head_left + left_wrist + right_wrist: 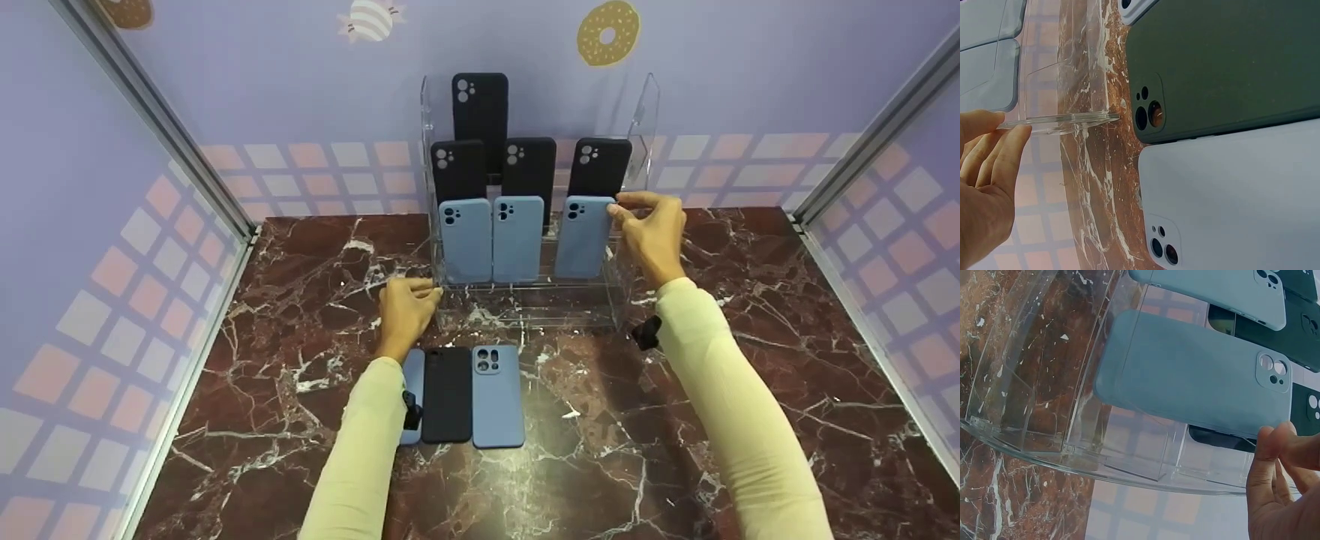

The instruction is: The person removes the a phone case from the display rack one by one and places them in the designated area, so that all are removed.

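Toward 2 o'clock from the head view's centre, the rightmost blue case (pixel 581 247) stands in the clear rack (pixel 532 309); my right hand (pixel 654 231) pinches its upper corner, apparently for alignment. At 8 o'clock, my left hand (pixel 406 311) pinches the rack's edge, presumably steadying it.

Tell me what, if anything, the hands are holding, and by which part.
The right hand pinches the rightmost blue phone case by its upper right corner; the left hand pinches the clear stand by its left side edge.
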